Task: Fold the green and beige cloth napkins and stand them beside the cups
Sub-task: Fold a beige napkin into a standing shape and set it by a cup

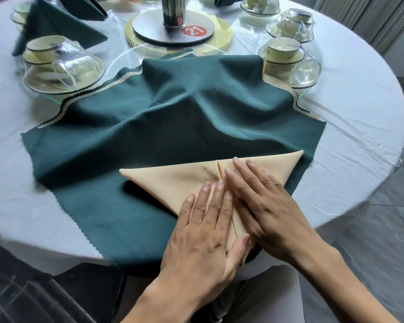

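A beige napkin (173, 180), folded into a downward-pointing triangle with a centre seam, lies on a spread-out green napkin (173, 117) near the table's front edge. My left hand (205, 227) lies flat on the triangle's lower left part, fingers straight. My right hand (263, 203) presses flat on its right half, fingers reaching past the seam. Wrapped cup sets stand at the left (63, 66) and right (289, 64) of the green napkin's far edge. A folded green napkin (56, 22) stands at the back left.
The round table carries a white cloth (359, 127) under clear plastic. A metal turntable base with a red "21" label (173, 26) stands at the centre back. More wrapped cup sets (291, 24) sit at the far right. A dark chair (45, 297) is at lower left.
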`<state>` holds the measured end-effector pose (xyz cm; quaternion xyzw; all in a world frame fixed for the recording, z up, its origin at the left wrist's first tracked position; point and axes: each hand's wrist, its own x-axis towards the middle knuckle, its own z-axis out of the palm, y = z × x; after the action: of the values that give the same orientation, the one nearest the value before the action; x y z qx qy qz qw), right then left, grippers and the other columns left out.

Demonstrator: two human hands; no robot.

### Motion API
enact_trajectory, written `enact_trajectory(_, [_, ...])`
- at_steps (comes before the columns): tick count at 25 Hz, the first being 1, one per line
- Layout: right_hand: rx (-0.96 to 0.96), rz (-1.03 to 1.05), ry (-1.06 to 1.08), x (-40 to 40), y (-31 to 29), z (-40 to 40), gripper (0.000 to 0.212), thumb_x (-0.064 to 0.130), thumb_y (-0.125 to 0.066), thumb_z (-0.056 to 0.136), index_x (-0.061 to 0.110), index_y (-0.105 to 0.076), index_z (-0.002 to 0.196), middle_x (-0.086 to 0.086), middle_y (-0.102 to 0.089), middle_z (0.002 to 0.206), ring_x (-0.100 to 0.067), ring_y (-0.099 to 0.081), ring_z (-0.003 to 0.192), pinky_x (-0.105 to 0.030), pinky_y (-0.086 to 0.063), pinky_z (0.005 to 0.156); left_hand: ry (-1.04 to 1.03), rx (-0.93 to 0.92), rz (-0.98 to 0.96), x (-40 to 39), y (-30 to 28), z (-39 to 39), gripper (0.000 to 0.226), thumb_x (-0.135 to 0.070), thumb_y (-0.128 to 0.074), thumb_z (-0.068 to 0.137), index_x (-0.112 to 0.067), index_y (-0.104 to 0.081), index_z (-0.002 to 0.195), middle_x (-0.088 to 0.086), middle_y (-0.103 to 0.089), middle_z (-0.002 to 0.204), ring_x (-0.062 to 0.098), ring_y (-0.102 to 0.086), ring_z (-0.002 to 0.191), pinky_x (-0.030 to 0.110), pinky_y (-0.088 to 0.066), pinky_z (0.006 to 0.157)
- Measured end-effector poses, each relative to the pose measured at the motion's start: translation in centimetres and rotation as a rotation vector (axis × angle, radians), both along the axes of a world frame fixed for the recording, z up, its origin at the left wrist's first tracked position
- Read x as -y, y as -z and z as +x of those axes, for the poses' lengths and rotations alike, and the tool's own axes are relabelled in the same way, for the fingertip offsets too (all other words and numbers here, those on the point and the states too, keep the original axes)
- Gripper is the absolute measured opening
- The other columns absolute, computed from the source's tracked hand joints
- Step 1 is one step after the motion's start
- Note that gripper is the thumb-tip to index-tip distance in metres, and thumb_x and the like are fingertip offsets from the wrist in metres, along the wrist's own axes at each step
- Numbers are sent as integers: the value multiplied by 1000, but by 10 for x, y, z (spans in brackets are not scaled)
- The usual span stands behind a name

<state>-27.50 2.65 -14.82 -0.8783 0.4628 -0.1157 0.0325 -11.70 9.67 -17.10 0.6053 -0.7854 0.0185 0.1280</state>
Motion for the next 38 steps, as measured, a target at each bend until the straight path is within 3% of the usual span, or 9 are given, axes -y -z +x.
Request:
enact_trajectory(6, [-240, 192, 236, 62, -4, -55, 76, 72, 15, 80, 42, 11, 149, 15, 13, 161, -9, 13, 149, -30, 11, 118, -8, -4, 1, 3, 1, -2, 72, -46, -40, 91, -1, -42, 147, 17, -35, 156, 32, -33, 145, 49, -26, 112])
enact_trajectory(11, [-16, 9, 241, 8, -11, -24, 63, 46, -17, 99, 16, -35, 151, -10, -29, 158, -25, -25, 146, -36, -10, 118, 0, -56, 40, 2, -4, 0, 66, -44, -36, 94, -3, -47, 145, 14, -40, 154, 29, -37, 143, 45, -25, 111])
enact_trajectory(14, [150, 77, 93, -55, 3, 14, 56, 43, -18, 104, 19, -32, 152, -1, -30, 158, -16, -26, 146, -34, -16, 115, 53, -118, 86, 5, -9, 7, 61, -32, -37, 90, -4, -50, 143, 11, -45, 151, 23, -38, 142, 39, -25, 110])
enact_trajectory(18, [17, -15, 190, -65, 18, 23, 58, 43, -13, 104, 17, -31, 152, -6, -33, 157, -19, -27, 145, -40, -20, 113, 116, -429, 223, 9, -18, 26, 67, -36, -25, 91, -22, -14, 156, -7, -11, 163, -5, -1, 148, 19, -2, 119])
enact_trajectory(22, [-25, -32, 199, -66, 20, 25, 58, 44, -10, 103, 22, -37, 151, -7, -36, 156, -21, -30, 143, -41, -22, 112, 97, -110, 128, 23, -17, 43, 64, -47, -21, 98, -21, -24, 156, 1, -17, 163, 15, -18, 150, 34, -11, 118])
enact_trajectory(26, [-66, -21, 195, -65, 17, 23, 58, 45, -8, 103, 27, -35, 151, -6, -34, 157, -21, -28, 144, -41, -20, 113, -102, 31, 305, 46, -26, 110, 77, -73, 29, 71, -43, 27, 141, -20, 29, 150, -1, 25, 140, 27, 16, 116])
enact_trajectory(30, [-39, -18, 199, -66, 17, 23, 56, 45, -9, 103, 29, -34, 151, -6, -34, 157, -20, -28, 144, -41, -20, 112, -122, 87, 201, 45, -30, 130, 76, -61, 3, 91, -27, -15, 157, -4, -11, 164, 15, -12, 151, 38, -3, 121])
enact_trajectory(33, [-31, -25, 191, -66, 17, 22, 53, 45, -17, 102, 32, -31, 152, -5, -33, 158, -19, -26, 145, -40, -17, 113, 81, 83, 68, 61, -37, 105, 59, -34, -29, 93, -5, -54, 138, 15, -61, 133, 32, -59, 121, 41, -29, 109])
enact_trajectory(38, [-32, -29, 178, -66, 18, 21, 55, 44, -30, 97, 32, -33, 151, -6, -33, 157, -22, -30, 145, -40, -18, 114, 351, -135, 313, 104, -57, 58, 68, -24, -33, 77, -30, -49, 143, -5, -56, 130, 20, -51, 114, 40, -43, 99])
